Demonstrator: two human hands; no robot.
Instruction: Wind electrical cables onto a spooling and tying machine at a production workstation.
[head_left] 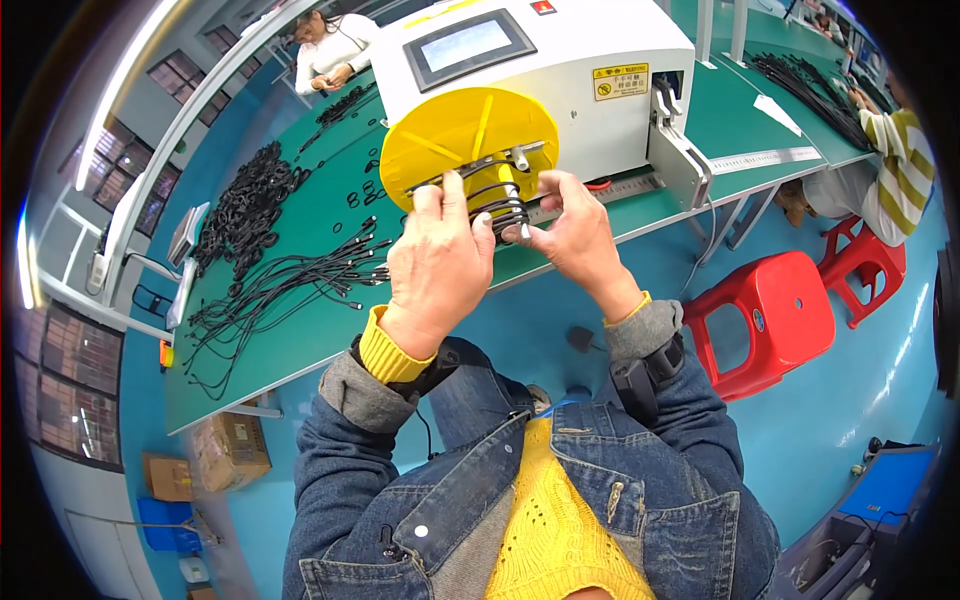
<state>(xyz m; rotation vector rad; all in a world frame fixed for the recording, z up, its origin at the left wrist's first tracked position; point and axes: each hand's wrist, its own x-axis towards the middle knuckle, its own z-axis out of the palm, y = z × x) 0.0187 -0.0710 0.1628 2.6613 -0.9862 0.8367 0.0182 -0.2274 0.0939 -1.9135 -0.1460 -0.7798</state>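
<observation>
My left hand (pixel 440 255) and my right hand (pixel 570 230) are both raised in front of a yellow winding disc (pixel 450 135) on a white machine (pixel 560 70). Between them they grip a black cable (pixel 498 205) looped in several turns around metal pegs (pixel 520 158) on the disc. The left hand's fingers curl over the loops from the left. My right hand pinches the loops from the right, thumb near the pegs. Most of the coil is hidden behind my fingers.
Loose black cables (pixel 300 280) and a heap of coiled ones (pixel 250 200) lie on the green table (pixel 320 330) to the left. Red plastic stools (pixel 780 310) stand at the right. One person sits at the far end, another at the right table.
</observation>
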